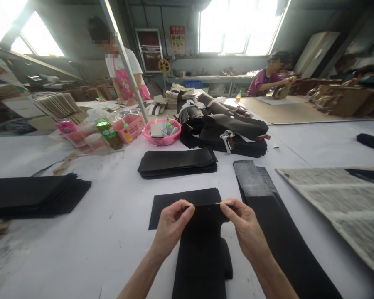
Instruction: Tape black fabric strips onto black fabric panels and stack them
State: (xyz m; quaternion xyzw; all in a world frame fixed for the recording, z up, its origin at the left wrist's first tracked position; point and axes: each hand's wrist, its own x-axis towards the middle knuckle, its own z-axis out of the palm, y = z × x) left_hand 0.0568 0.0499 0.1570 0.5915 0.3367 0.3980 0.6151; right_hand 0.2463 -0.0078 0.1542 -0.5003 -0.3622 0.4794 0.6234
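My left hand [173, 224] and my right hand [241, 222] pinch the two upper corners of a long black sheet piece [202, 253], raised at its far edge. Its near end runs out of the bottom of the view. Beneath and beyond it, a flat black rectangular piece [168, 203] lies on the white table. To the right of my right hand lies a long black strip stack [283, 232] with a grey textured patch [252, 178] at its far end. A neat stack of black pieces [177, 162] lies straight ahead.
Another black stack [25, 195] lies at the left. A pink basin [161, 135], a green-labelled bottle [109, 135] and a pink box [129, 128] stand farther back, beside a dark material pile [233, 133]. A grey-streaked board [336, 199] lies right. Two people [124, 70] work across the table.
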